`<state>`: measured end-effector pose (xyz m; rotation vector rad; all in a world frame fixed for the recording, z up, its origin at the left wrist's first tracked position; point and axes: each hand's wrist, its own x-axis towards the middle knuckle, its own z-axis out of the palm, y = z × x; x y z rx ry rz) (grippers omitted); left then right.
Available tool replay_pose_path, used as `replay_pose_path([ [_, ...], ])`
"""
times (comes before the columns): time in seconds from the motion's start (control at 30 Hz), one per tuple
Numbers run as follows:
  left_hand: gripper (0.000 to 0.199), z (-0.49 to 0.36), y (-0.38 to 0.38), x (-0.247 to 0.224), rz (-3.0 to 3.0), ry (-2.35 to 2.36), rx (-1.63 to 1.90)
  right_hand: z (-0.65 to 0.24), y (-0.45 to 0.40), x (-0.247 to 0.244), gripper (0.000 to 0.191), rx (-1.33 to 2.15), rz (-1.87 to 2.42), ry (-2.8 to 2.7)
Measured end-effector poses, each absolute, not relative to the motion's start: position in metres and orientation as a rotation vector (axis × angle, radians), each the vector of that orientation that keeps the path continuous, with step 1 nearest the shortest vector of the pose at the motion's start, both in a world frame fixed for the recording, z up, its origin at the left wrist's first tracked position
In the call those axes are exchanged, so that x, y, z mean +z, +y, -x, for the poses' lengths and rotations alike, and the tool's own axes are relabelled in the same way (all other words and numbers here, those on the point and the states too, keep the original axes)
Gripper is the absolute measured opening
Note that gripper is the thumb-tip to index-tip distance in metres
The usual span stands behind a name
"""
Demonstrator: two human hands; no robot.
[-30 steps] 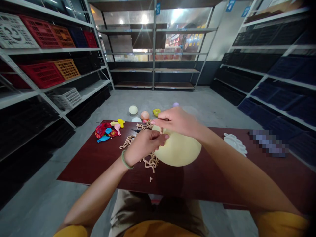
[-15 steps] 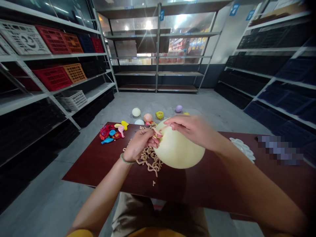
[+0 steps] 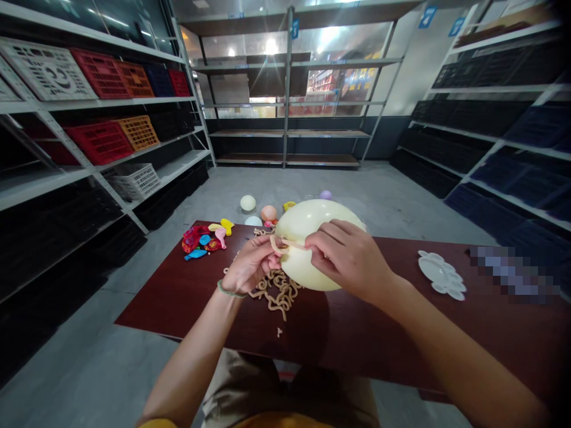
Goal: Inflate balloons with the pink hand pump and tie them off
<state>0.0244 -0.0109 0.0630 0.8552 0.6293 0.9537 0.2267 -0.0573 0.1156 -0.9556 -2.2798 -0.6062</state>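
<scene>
My left hand (image 3: 252, 264) pinches the neck (image 3: 280, 242) of one cream balloon (image 3: 303, 221), my right hand (image 3: 350, 258) gripping its side; one tangled beige cord (image 3: 279, 291) lies below on the dark red table (image 3: 357, 339).

blue wall sign (image 3: 427, 16) w/ 4, blue post tag (image 3: 295, 28) w/ 5

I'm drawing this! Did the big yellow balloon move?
Yes. The balloon has moved away from the person, toward the far edge of the table, judged against the white dish.

Left hand (image 3: 252, 264), right hand (image 3: 348, 258), both pinching
</scene>
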Motion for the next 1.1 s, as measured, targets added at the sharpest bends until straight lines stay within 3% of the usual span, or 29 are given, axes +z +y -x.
replay_pose_path([
  [0.27, 0.017, -0.025, -0.013, 0.061, -1.174, 0.654, 1.006, -0.233, -0.053, 0.131, 0.017, -0.225, 1.005, -2.290],
  [0.47, 0.009, -0.025, -0.018, 0.067, -1.341, 0.670, 1.025, -0.215, -0.041, 0.131, 0.016, -0.292, 1.058, -2.317],
  [0.73, 0.014, -0.023, -0.016, 0.062, -1.390, 0.710, 1.137, -0.204, -0.032, 0.122, 0.013, -0.250, 1.084, -2.316],
  [1.1, 0.016, -0.040, -0.024, 0.043, -1.295, 0.792, 1.586, -0.190, -0.036, 0.097, 0.012, -0.274, 1.025, -2.130],
])
